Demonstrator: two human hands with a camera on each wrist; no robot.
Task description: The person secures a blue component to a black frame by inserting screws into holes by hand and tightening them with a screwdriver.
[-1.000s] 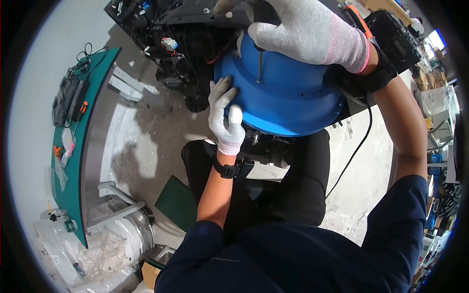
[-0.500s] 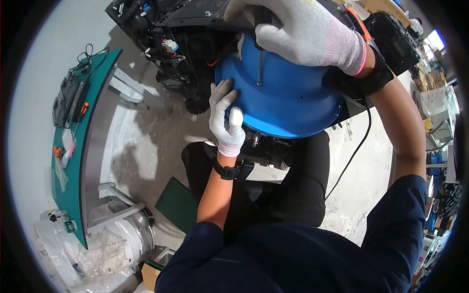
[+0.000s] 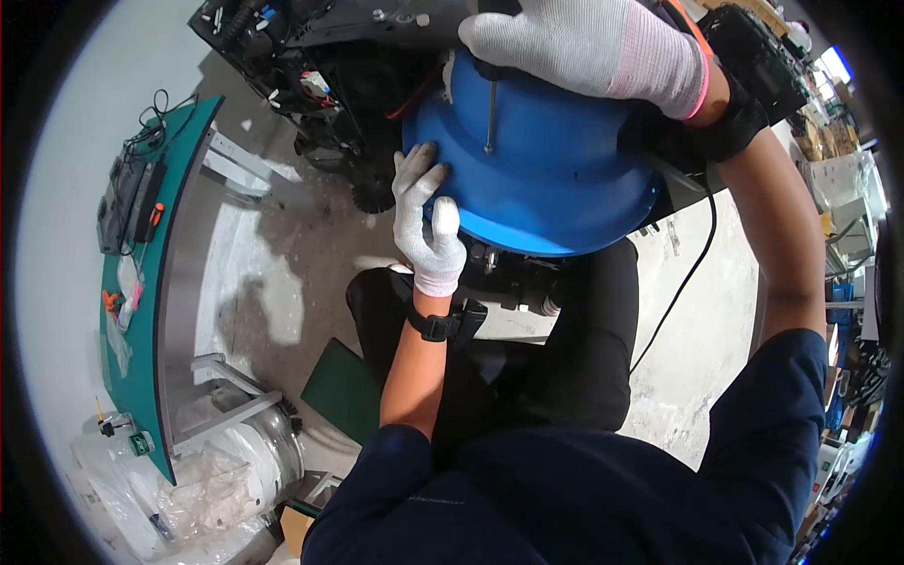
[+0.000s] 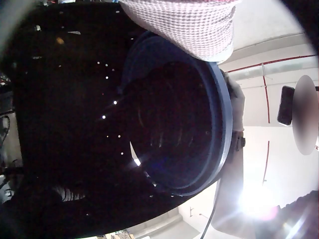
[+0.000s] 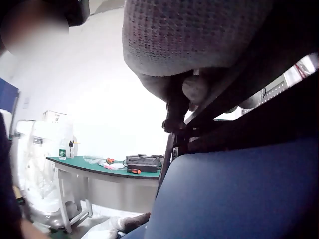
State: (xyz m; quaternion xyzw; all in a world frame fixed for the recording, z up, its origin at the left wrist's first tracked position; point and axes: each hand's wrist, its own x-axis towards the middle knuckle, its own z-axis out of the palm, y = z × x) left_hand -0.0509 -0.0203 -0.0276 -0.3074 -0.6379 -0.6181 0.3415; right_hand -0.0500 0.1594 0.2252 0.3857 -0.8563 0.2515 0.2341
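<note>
A large blue round plastic cover (image 3: 537,179) with a stepped rim sits against a black machine (image 3: 348,56). My gloved right hand (image 3: 574,47) is above it, gripping a screwdriver (image 3: 491,122). The slim metal shaft points down at the cover's step, while the hand mostly hides the handle in the head view. In the right wrist view the dark screwdriver handle (image 5: 175,107) shows below the glove. My gloved left hand (image 3: 424,217) rests at the cover's left edge, fingers extended on the blue surface and thumb near the rim.
A green-topped table (image 3: 179,273) on the left bears a dark tool case (image 3: 132,202), cables and an orange-handled tool (image 3: 155,217). Plastic-wrapped white items (image 3: 207,499) lie beneath it. A black cable (image 3: 683,292) hangs at right. Cluttered shelves (image 3: 847,330) line the far right.
The right hand has turned over the screwdriver handle, which showed more before. The shaft's tip stays near the same spot on the cover. The head view has shifted slightly; the left hand keeps its place.
</note>
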